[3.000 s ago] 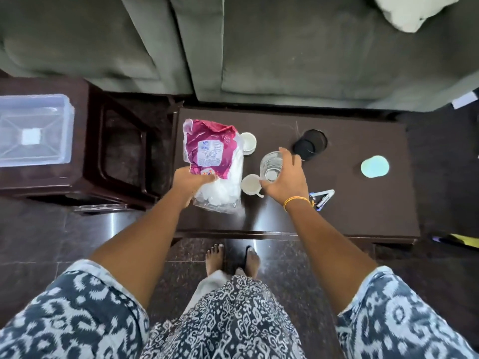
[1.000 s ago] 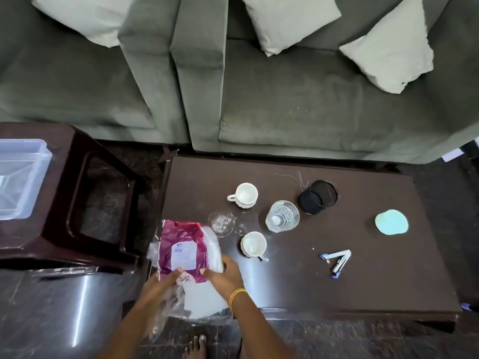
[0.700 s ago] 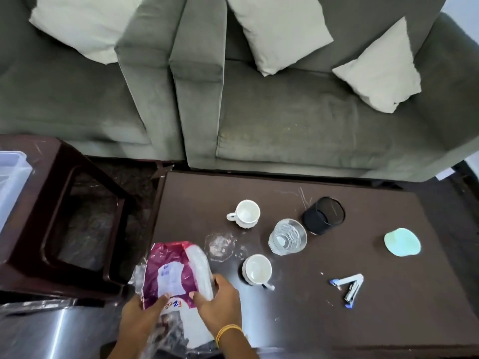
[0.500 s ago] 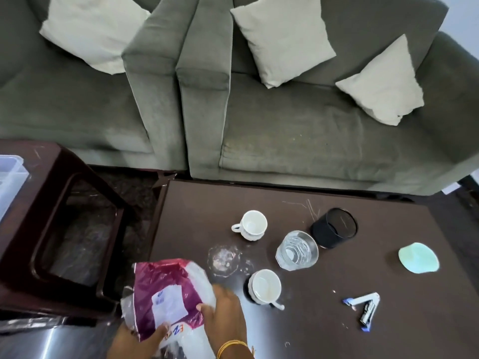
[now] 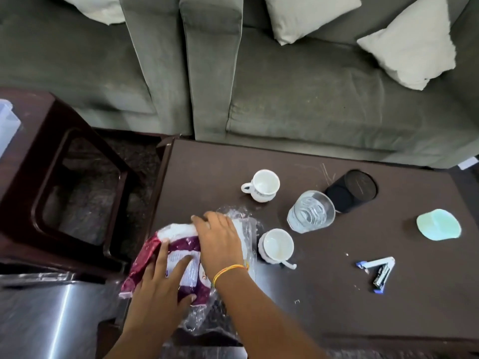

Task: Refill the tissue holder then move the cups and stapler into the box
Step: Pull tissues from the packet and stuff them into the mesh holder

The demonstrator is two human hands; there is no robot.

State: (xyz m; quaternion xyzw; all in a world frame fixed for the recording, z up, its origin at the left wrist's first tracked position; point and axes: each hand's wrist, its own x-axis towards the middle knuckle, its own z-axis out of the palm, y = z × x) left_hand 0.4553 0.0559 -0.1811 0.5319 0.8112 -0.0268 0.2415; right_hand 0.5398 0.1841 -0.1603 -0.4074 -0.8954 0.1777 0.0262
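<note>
A maroon and white tissue pack [image 5: 181, 260] lies at the near left of the dark coffee table [image 5: 324, 307]. My left hand [image 5: 160, 283] lies flat on the pack with its fingers spread. My right hand [image 5: 220, 239] grips the pack's far end. Two white cups stand on the table, one [image 5: 261, 185] farther back and one [image 5: 277, 246] beside my right hand. A black cylindrical tissue holder [image 5: 350, 190] lies on its side behind a clear glass [image 5: 311, 212]. An open blue and white stapler [image 5: 378, 273] lies to the right.
The corner of a clear plastic box [image 5: 6, 125] shows on a dark side table [image 5: 51, 177] at the left. A pale green disc [image 5: 439, 224] lies at the table's right. A grey sofa [image 5: 298, 86] with cushions runs behind the table.
The pack has come back onto the table and lies flatter. My right hand has slid to its far end and my left hand now presses on top. The view tilted down.
</note>
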